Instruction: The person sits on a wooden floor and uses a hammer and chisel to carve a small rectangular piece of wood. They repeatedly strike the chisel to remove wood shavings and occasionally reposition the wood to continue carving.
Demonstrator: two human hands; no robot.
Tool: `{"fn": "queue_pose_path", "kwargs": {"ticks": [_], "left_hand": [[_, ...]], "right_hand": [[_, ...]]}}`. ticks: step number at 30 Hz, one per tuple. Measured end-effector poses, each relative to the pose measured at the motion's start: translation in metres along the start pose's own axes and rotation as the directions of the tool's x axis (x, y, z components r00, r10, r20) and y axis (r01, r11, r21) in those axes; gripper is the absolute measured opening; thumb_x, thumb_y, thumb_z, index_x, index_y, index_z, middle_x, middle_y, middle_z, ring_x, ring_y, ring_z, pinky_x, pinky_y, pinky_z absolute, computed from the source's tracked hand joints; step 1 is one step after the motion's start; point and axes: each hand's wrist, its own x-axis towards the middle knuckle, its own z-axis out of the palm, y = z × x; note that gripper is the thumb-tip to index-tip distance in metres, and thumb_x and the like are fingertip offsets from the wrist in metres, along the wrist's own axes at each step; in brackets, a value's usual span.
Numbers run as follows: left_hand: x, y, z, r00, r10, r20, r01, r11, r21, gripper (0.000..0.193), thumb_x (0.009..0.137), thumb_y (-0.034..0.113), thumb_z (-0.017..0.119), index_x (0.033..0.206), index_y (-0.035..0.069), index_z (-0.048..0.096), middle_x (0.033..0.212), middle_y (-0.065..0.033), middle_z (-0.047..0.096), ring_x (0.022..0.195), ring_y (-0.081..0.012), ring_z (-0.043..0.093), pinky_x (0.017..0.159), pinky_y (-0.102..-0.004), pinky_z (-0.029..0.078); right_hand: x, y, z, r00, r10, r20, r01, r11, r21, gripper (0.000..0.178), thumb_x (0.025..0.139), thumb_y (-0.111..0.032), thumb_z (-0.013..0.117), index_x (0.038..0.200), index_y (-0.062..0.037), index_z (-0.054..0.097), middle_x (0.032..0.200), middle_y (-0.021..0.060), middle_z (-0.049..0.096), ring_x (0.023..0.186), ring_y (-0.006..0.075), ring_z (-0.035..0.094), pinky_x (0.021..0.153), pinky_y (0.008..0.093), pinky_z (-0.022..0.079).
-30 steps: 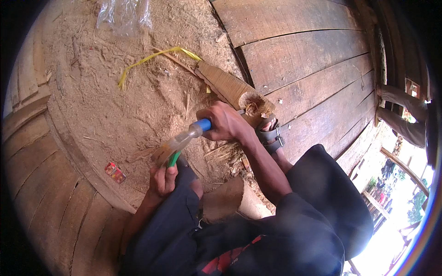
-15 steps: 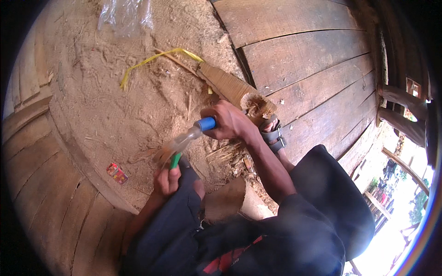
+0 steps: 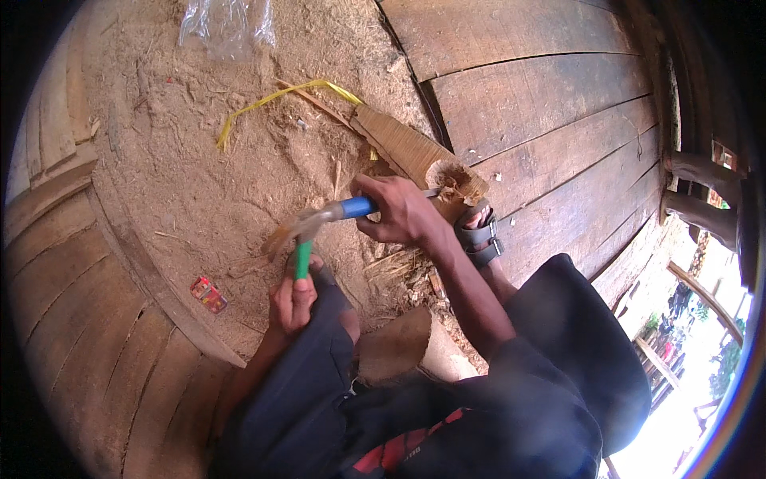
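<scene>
My right hand [image 3: 399, 211] grips a blue-handled chisel [image 3: 357, 207], whose blade points into the hollowed end of a tapered piece of wood [image 3: 407, 148] lying on the sawdust. In my left hand [image 3: 291, 302] is a hammer with a green handle [image 3: 302, 259]. Its head [image 3: 299, 227] is blurred with motion just left of the chisel's blue handle. A foot in a grey sandal [image 3: 479, 238] presses beside the wood's carved end.
A cut log [image 3: 399, 347] lies by my knee. On the sawdust ground lie a yellow strip [image 3: 275, 100], a clear plastic bag [image 3: 227, 24] and a small red packet [image 3: 209, 294]. Wide wooden planks [image 3: 519, 80] run on the right, curved boards on the left.
The hammer head has shifted a little left of the chisel handle and stays blurred. Both hands and the piece of wood remain almost where they were.
</scene>
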Motion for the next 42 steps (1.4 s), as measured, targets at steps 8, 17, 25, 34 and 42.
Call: {"fn": "queue_pose_path", "kwargs": {"ticks": [8, 17, 25, 34, 42], "left_hand": [[-0.005, -0.004, -0.013, 0.960, -0.173, -0.220, 0.068, 0.907, -0.415, 0.052, 0.100, 0.050, 0.041, 0.080, 0.002, 0.046, 0.058, -0.0017, 0.041, 0.046, -0.0082, 0.037, 0.042, -0.0244, 0.027], [-0.004, 0.002, -0.015, 0.970, -0.171, -0.174, 0.064, 0.868, -0.492, 0.050, 0.100, 0.050, 0.043, 0.084, 0.002, 0.046, 0.060, -0.0024, 0.040, 0.047, -0.0075, 0.035, 0.042, -0.0225, 0.027], [-0.009, -0.003, -0.012, 0.972, -0.142, -0.188, 0.051, 0.906, -0.421, 0.048, 0.101, 0.047, 0.042, 0.083, 0.002, 0.046, 0.060, -0.0034, 0.042, 0.047, -0.0082, 0.037, 0.043, -0.0234, 0.028], [-0.007, 0.005, -0.011, 0.975, -0.120, -0.186, 0.015, 0.874, -0.486, 0.051, 0.099, 0.051, 0.044, 0.086, 0.002, 0.046, 0.061, -0.0024, 0.041, 0.049, -0.0072, 0.035, 0.044, -0.0224, 0.028], [-0.009, -0.002, -0.013, 0.983, -0.115, -0.146, 0.022, 0.854, -0.520, 0.054, 0.098, 0.053, 0.045, 0.084, 0.002, 0.045, 0.060, -0.0019, 0.041, 0.049, -0.0066, 0.036, 0.044, -0.0222, 0.027]], "right_hand": [[-0.020, -0.011, 0.037, 0.946, -0.047, -0.320, -0.047, 0.959, -0.280, 0.034, 0.079, -0.028, 0.074, 0.063, -0.0100, 0.050, 0.058, 0.0066, 0.051, 0.055, 0.0290, 0.055, 0.055, 0.0399, 0.044], [-0.023, -0.016, 0.024, 0.927, -0.058, -0.370, -0.045, 0.964, -0.264, 0.035, 0.083, -0.027, 0.068, 0.057, -0.0106, 0.051, 0.050, 0.0086, 0.050, 0.048, 0.0303, 0.053, 0.049, 0.0414, 0.041], [0.017, -0.063, -0.004, 0.924, -0.100, -0.368, 0.070, 0.993, -0.094, 0.028, 0.079, -0.017, 0.069, 0.059, -0.0076, 0.051, 0.051, 0.0109, 0.048, 0.046, 0.0307, 0.052, 0.047, 0.0409, 0.041], [-0.006, -0.039, 0.009, 0.990, 0.083, -0.111, -0.101, 0.981, -0.166, 0.017, 0.064, -0.023, 0.071, 0.079, -0.0170, 0.068, 0.061, 0.0087, 0.063, 0.060, 0.0298, 0.065, 0.054, 0.0419, 0.050], [-0.014, -0.026, 0.019, 0.973, 0.046, -0.226, -0.081, 0.985, -0.150, 0.026, 0.078, -0.018, 0.067, 0.060, -0.0073, 0.053, 0.052, 0.0132, 0.049, 0.049, 0.0339, 0.054, 0.048, 0.0433, 0.043]]}}
